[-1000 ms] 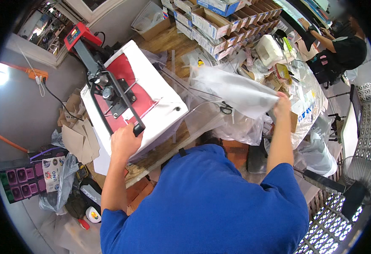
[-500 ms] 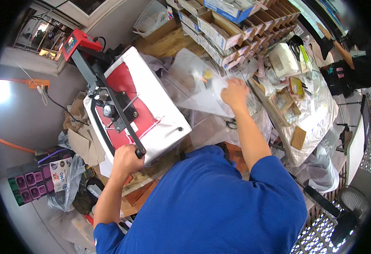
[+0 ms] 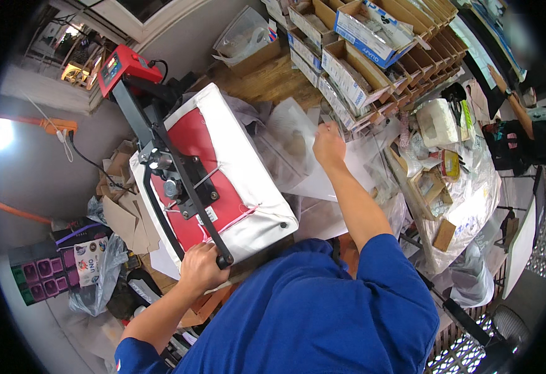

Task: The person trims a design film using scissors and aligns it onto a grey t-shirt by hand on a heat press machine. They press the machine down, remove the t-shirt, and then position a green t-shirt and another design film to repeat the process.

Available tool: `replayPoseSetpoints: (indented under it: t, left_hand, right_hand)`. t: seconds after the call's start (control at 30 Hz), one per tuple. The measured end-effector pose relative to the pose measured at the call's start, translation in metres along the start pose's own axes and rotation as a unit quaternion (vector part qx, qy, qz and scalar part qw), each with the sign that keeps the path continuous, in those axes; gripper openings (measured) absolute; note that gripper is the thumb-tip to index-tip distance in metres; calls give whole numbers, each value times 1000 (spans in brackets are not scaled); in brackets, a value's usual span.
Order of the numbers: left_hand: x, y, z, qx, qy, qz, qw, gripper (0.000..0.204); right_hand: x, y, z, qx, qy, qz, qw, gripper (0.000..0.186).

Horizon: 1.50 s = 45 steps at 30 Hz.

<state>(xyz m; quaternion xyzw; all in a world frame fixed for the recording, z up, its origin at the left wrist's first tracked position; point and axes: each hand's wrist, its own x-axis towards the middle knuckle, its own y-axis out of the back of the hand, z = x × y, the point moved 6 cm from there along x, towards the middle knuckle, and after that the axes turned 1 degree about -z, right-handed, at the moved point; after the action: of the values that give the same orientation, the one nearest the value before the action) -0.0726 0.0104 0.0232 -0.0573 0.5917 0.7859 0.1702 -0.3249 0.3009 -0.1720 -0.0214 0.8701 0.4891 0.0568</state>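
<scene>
Running along the grey wall at far left, an orange cord point(image 3: 14, 212) passes above a crumpled plastic bag point(image 3: 112, 272), and folded cardboard point(image 3: 128, 221) sits just beside the press. The red control box point(image 3: 126, 70) tops the press; below it, a red panel point(image 3: 193, 138) lies against a white-covered pad point(image 3: 265, 190). At the near end of the black lever point(image 3: 225, 260), the left hand point(image 3: 205, 267) is wrapped around the bar, its fingers curled together; the undersides cannot be seen. A firm, even hold here should do best, with the wrist in line with the forearm so that the arm bears any load

Right of the pad, the right hand point(image 3: 330, 146) reaches across the bench, fingers drawn in and seemingly pinching the edge of a translucent sheet point(image 3: 293, 118); the fingertips are too small to tell for certain. That sheet spreads to the left of the hand, near the pad, with a white sheet point(image 3: 316, 187) under the forearm. Thin film probably creases easily, so a light pinch close to the edge, lifted flat and clear of neighbouring layers, would serve well

Beyond the hand stand stacked cardboard boxes point(image 3: 357, 75), then a cluttered table with a foam block point(image 3: 435, 123), and at far right a co-worker's arm point(image 3: 517, 107), well apart
</scene>
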Motion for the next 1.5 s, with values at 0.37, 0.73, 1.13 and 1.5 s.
replayPoseSetpoints:
  t: [0.37,0.73,1.13,1.5]
  left_hand:
    - [6,-1,1,-13,-7,-21,1000,17]
    - [4,-5,1,-19,-15,-17,1000,16]
    - [-2,-15,-9,21,5,-42,999,25]
    - [2,-10,-3,3,19,-41,999,19]
  right_hand:
    - [24,0,10,-112,35,-157,981,43]
    - [4,-8,7,-149,58,-38,986,43]
    - [-8,21,8,-59,95,-47,993,53]
    - [-87,119,5,54,169,317,932,49]
